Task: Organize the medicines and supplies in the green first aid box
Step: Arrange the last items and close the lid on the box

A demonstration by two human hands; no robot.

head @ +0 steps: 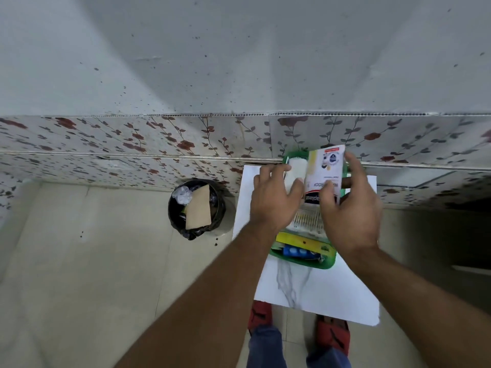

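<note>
The green first aid box lies open on a white marble-look board. My left hand grips a white gauze roll over the far left part of the box. A white printed bandage carton stands upright over the box, pinched in my right hand. Below the hands, inside the box, lie a clear packet of strips, a yellow packet and a blue blister pack. Both hands hide the middle of the box.
A black-lined bin with a tan card and crumpled wrap stands on the floor to the left of the board. A floral-tiled wall runs right behind the box. My red slippers show under the board's near edge.
</note>
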